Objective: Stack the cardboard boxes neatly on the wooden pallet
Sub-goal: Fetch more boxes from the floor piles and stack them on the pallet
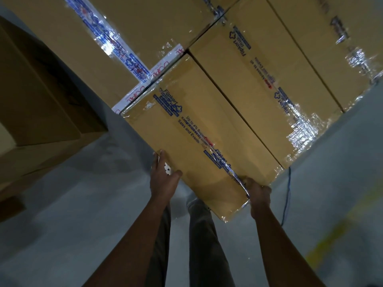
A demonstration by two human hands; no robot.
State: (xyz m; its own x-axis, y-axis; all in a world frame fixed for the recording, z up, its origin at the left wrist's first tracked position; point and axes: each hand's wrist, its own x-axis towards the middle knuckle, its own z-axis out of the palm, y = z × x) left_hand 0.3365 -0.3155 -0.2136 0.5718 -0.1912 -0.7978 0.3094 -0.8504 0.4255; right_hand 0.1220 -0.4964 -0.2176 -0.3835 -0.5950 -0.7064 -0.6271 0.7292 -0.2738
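Here, a person's left hand clasps the near left edge of a long cardboard box, thumb on top and fingers along its side, while the right hand curls its fingers round the near right corner. The taped box, printed in blue, lies just beside a second box of like shape; what they rest on is hidden. Another brown box stands apart at left on the grey floor, and a blue cable trails at right.

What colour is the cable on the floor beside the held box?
Blue: the cable right of the held box, head view.
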